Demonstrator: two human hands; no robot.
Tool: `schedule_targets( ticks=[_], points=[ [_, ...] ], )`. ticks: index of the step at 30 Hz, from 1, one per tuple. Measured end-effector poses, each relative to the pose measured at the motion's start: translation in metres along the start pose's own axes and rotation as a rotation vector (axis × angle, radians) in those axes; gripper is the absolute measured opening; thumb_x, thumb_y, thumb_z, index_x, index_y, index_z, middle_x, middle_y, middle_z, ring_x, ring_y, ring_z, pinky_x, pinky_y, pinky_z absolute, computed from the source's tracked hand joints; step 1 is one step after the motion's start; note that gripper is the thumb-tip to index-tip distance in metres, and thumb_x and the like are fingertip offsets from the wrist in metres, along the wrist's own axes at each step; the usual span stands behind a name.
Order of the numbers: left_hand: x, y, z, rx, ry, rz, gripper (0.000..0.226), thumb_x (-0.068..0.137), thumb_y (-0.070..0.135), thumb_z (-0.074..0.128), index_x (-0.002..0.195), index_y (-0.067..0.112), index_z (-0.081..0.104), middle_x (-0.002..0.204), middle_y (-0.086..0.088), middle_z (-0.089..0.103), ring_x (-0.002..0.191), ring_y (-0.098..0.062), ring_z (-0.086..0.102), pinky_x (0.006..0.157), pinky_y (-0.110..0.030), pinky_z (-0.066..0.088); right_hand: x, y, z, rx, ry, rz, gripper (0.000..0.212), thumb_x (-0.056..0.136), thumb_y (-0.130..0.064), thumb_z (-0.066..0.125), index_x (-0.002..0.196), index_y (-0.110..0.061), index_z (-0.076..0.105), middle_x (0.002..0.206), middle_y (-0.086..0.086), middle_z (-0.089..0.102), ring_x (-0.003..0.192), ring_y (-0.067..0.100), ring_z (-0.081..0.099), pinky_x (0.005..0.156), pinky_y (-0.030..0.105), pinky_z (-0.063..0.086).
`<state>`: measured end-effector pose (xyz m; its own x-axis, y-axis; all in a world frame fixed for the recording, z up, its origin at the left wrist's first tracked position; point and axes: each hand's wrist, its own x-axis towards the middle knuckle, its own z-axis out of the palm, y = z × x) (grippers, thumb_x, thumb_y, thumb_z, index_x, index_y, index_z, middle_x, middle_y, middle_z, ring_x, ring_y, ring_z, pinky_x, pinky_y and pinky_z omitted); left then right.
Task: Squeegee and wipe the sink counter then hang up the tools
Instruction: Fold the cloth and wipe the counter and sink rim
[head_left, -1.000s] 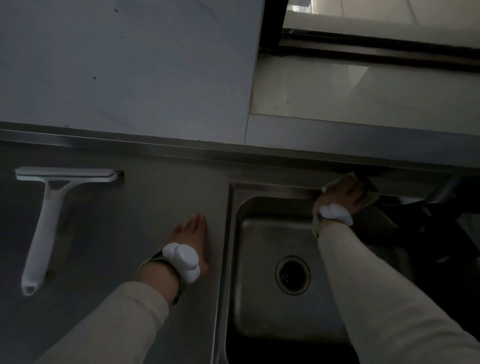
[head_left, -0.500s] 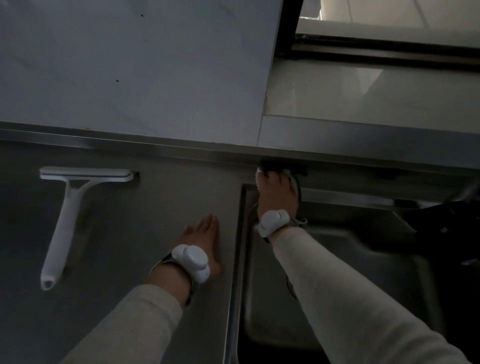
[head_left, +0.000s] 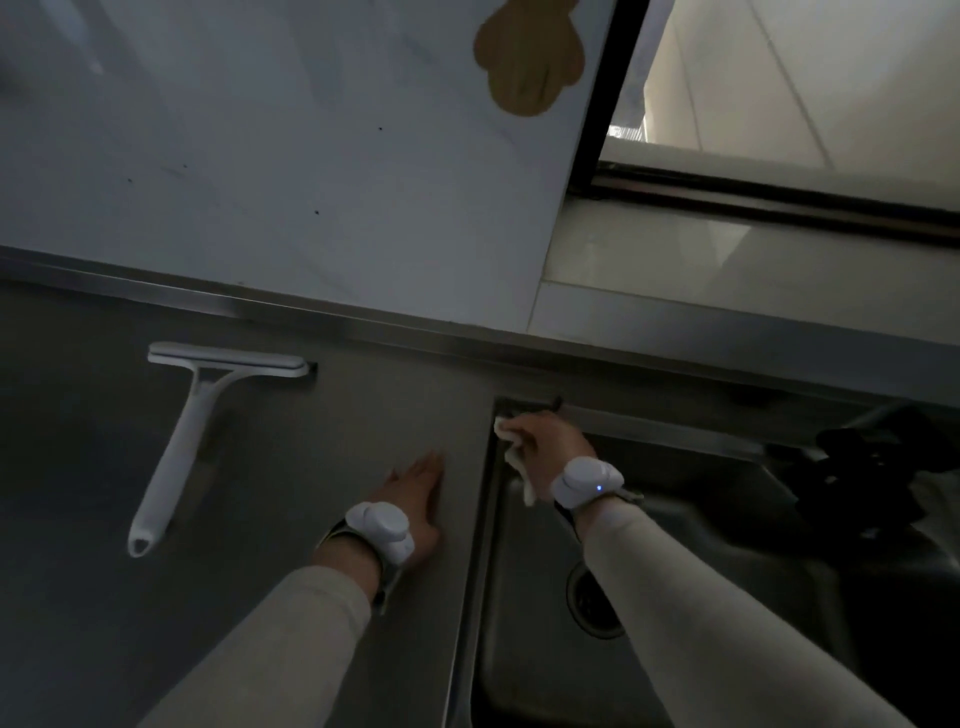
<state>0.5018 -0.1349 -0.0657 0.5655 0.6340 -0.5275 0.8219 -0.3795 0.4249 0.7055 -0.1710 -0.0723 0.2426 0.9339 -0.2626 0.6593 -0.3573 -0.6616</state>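
Observation:
A white squeegee lies flat on the steel counter at the left, blade toward the wall. My left hand rests palm down on the counter beside the sink's left rim, fingers spread. My right hand is closed on a pale cloth and presses it at the sink's back left corner. The cloth is mostly hidden under the hand. The sink is a steel basin with a round drain.
A brown paw-shaped hook or pad is stuck on the wall tile above. A dark faucet or object stands at the sink's right. A window sill runs behind the sink.
My right hand has slid the cloth leftward along the sink's back rim, from near the faucet to the back left corner. The left hand has stayed on the counter.

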Motion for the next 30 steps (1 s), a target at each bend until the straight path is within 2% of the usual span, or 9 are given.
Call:
schedule_targets(
  ticks=[2, 4, 7, 9, 11, 14, 18, 23, 30],
  points=[
    [-0.016, 0.000, 0.003, -0.040, 0.048, 0.012, 0.077, 0.091, 0.022, 0.052, 0.152, 0.013, 0.006, 0.160, -0.004, 0.009, 0.148, -0.018, 0.013, 0.119, -0.029, 0.005, -0.021, -0.002, 0.002, 0.189, -0.049, 0.014, 0.033, 0.087, 0.010, 0.052, 0.110, -0.010, 0.063, 0.109, 0.009, 0.060, 0.091, 0.018, 0.066, 0.076, 0.018, 0.050],
    [-0.038, 0.001, 0.009, -0.071, 0.081, 0.001, 0.074, 0.091, 0.022, 0.054, 0.151, 0.013, 0.012, 0.159, -0.005, 0.015, 0.146, -0.020, 0.019, 0.119, -0.028, 0.011, -0.041, -0.005, 0.000, 0.122, -0.039, 0.056, 0.034, 0.089, 0.002, 0.052, 0.112, -0.020, 0.064, 0.109, -0.002, 0.059, 0.095, 0.010, 0.056, 0.083, 0.017, 0.043],
    [-0.067, 0.001, 0.018, -0.153, 0.083, -0.033, 0.069, 0.091, 0.024, 0.057, 0.149, 0.012, 0.023, 0.156, -0.007, 0.024, 0.144, -0.022, 0.025, 0.118, -0.027, 0.019, -0.072, 0.006, -0.001, 0.123, -0.074, -0.026, 0.006, 0.085, -0.019, 0.060, 0.081, -0.023, 0.062, 0.076, -0.001, 0.055, 0.068, 0.014, 0.053, 0.064, 0.028, 0.048],
    [-0.089, 0.002, 0.018, -0.185, 0.065, -0.056, 0.068, 0.091, 0.026, 0.056, 0.149, 0.012, 0.023, 0.156, -0.005, 0.026, 0.144, -0.020, 0.027, 0.116, -0.024, 0.021, -0.087, 0.014, -0.002, 0.297, -0.028, -0.017, 0.010, 0.082, -0.027, 0.060, 0.080, -0.018, 0.057, 0.072, 0.005, 0.050, 0.059, 0.020, 0.050, 0.058, 0.038, 0.051],
    [-0.107, 0.004, 0.018, -0.176, 0.063, -0.074, 0.069, 0.092, 0.030, 0.055, 0.150, 0.014, 0.022, 0.156, -0.004, 0.027, 0.143, -0.018, 0.028, 0.115, -0.023, 0.021, -0.101, 0.012, 0.003, 0.185, -0.091, 0.122, 0.010, 0.091, -0.019, 0.052, 0.101, -0.022, 0.052, 0.089, 0.001, 0.053, 0.073, 0.014, 0.053, 0.078, 0.044, 0.051],
    [-0.134, 0.006, 0.013, -0.148, 0.098, -0.089, 0.068, 0.093, 0.032, 0.054, 0.150, 0.016, 0.020, 0.157, -0.003, 0.024, 0.144, -0.016, 0.025, 0.115, -0.020, 0.018, -0.122, -0.005, -0.002, 0.369, 0.036, 0.425, 0.024, 0.092, -0.025, 0.051, 0.113, -0.034, 0.044, 0.102, -0.006, 0.058, 0.093, 0.013, 0.059, 0.093, 0.039, 0.049],
    [-0.159, 0.008, 0.001, -0.129, 0.129, -0.095, 0.066, 0.096, 0.031, 0.050, 0.151, 0.016, 0.017, 0.159, -0.003, 0.016, 0.147, -0.016, 0.017, 0.115, -0.019, 0.014, -0.140, -0.019, 0.001, 0.512, 0.079, 0.513, 0.015, 0.094, -0.027, 0.049, 0.109, -0.031, 0.047, 0.105, -0.003, 0.057, 0.099, 0.018, 0.056, 0.092, 0.034, 0.046],
    [-0.181, 0.004, -0.012, -0.127, 0.146, -0.091, 0.061, 0.098, 0.030, 0.046, 0.150, 0.015, 0.018, 0.159, -0.003, 0.017, 0.147, -0.017, 0.017, 0.114, -0.020, 0.014, -0.148, -0.046, 0.010, 0.596, 0.187, 0.471, 0.015, 0.094, -0.022, 0.053, 0.109, -0.023, 0.051, 0.088, -0.005, 0.056, 0.084, 0.015, 0.055, 0.084, 0.031, 0.046],
    [-0.204, -0.011, -0.015, -0.184, 0.130, -0.104, 0.056, 0.097, 0.029, 0.048, 0.147, 0.016, 0.028, 0.154, -0.004, 0.029, 0.142, -0.017, 0.029, 0.110, -0.017, 0.019, -0.159, -0.081, 0.044, 0.801, 0.236, 0.459, 0.022, 0.091, -0.008, 0.058, 0.109, 0.004, 0.061, 0.101, 0.019, 0.066, 0.095, 0.033, 0.063, 0.088, 0.045, 0.052]
  ],
)
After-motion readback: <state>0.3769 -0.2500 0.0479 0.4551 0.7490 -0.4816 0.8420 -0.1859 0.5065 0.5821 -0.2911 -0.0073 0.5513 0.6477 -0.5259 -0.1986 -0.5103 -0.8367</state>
